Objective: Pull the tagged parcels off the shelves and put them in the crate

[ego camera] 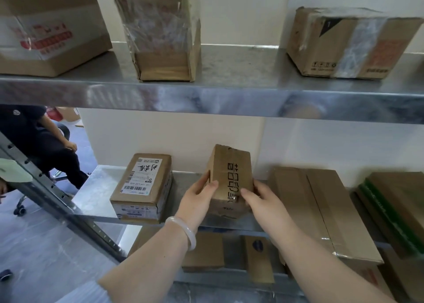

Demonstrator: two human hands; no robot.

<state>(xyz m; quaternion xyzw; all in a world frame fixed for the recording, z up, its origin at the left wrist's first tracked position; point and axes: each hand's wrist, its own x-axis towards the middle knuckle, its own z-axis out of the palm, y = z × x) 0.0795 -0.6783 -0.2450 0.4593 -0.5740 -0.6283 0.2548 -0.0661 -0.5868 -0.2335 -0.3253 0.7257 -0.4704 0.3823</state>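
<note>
Two bare hands grasp a small brown cardboard parcel (230,174) at the near edge of the middle shelf (96,195) of a steel storage rack. The left hand (197,198) curls its fingers round the parcel's left side with the thumb on the top face, while the right hand (261,203) grips the near right corner. The parcel sits tilted, black printed characters running along its taped top; whether its base touches the shelf cannot be told. A pale bangle (183,232) circles the left wrist.

Just to the left on the same shelf lies a labelled parcel (142,183), its white shipping label with a barcode and handwritten characters facing up. To the right lies a flat taped carton (309,208), overhanging the near edge, and beyond it, at the far right, a green-edged box (394,208).

On the upper shelf (229,91) stand three more cartons, well apart: a wide box with red print (46,32) at left, a tall box wrapped in clear tape (160,32) in the middle and a taped box (348,43) at right. Further boxes (204,252) show on the shelf below. Past the rack's slanting perforated upright (57,192), at left, a seated person in dark clothes (41,140) occupies a wheeled chair.
</note>
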